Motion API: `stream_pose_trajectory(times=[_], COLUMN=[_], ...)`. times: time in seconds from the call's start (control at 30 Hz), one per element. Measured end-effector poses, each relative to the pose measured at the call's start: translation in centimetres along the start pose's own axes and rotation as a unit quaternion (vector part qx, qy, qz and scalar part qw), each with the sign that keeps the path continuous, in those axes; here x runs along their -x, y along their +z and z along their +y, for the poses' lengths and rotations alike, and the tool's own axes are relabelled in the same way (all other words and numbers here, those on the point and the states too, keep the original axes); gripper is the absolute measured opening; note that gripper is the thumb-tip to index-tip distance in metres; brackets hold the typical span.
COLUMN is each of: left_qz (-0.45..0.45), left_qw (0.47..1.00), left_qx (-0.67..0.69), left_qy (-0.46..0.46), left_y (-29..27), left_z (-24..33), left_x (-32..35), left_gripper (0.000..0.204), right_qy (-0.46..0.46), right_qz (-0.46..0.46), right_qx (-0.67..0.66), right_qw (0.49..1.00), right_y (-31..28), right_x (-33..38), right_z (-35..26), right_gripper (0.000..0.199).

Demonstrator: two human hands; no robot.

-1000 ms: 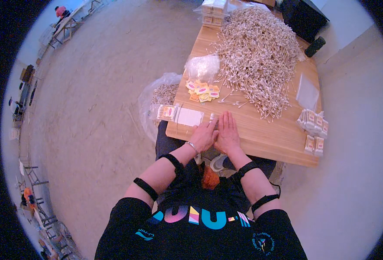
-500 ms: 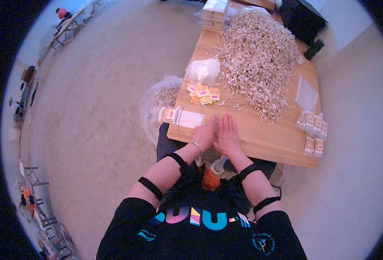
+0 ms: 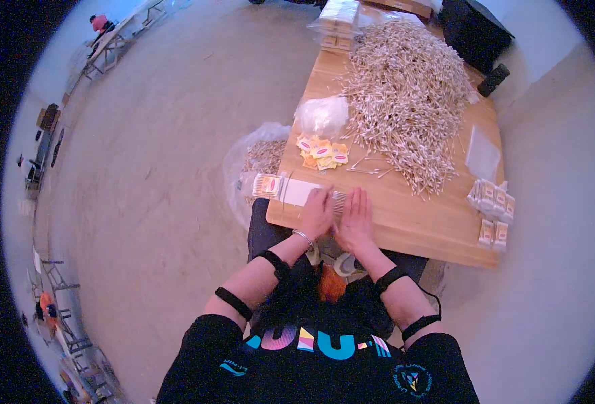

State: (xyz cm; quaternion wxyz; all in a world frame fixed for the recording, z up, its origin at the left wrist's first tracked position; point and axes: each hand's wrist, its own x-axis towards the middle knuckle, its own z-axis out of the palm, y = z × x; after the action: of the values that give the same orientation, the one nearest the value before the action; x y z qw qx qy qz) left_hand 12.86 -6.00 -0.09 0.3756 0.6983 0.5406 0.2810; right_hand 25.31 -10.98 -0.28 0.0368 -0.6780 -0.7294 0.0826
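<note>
On the table's near edge, a short row of cotton swabs lies between my two hands. My left hand presses the row from the left with bent fingers held together. My right hand lies along its other side, fingers stretched out. Beside my left fingertips is a white card. Left of the card sits a filled pack of swabs with an orange and white label, at the table's left edge. Part of the row is hidden by my fingers.
A big heap of loose swabs covers the table's far part. Small printed cards and clear plastic bags lie at left. Finished packs stand at right. A plastic sack of swabs is beside the table; the wall borders its right.
The whole view has shifted slightly, with the table lower and farther right. More of the swab row shows between my hands, and my left fingers look more bent.
</note>
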Motion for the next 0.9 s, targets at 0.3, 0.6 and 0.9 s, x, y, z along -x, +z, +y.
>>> stream_pose_trajectory(times=[0.3, 0.6, 0.9], left_qz=[0.059, 0.053, 0.059], left_qw=[0.947, 0.934, 0.966], left_qx=[0.315, 0.35, 0.246], left_qy=[-0.038, -0.038, -0.046], left_y=[1.2, -2.5, -5.1], left_z=[-1.9, -5.1, -5.5], left_x=[-1.3, -2.4, -2.0], left_gripper=[0.044, 0.05, 0.049], right_qy=[0.053, 0.029, 0.003], right_qz=[-0.025, -0.077, -0.089], right_qx=[-0.032, -0.044, -0.058], right_qw=[0.998, 0.996, 0.994], right_y=[0.5, -0.5, -0.4], right_x=[-1.6, -3.5, -4.5], right_z=[-2.7, -7.0, -9.1], right_gripper=[0.079, 0.071, 0.073])
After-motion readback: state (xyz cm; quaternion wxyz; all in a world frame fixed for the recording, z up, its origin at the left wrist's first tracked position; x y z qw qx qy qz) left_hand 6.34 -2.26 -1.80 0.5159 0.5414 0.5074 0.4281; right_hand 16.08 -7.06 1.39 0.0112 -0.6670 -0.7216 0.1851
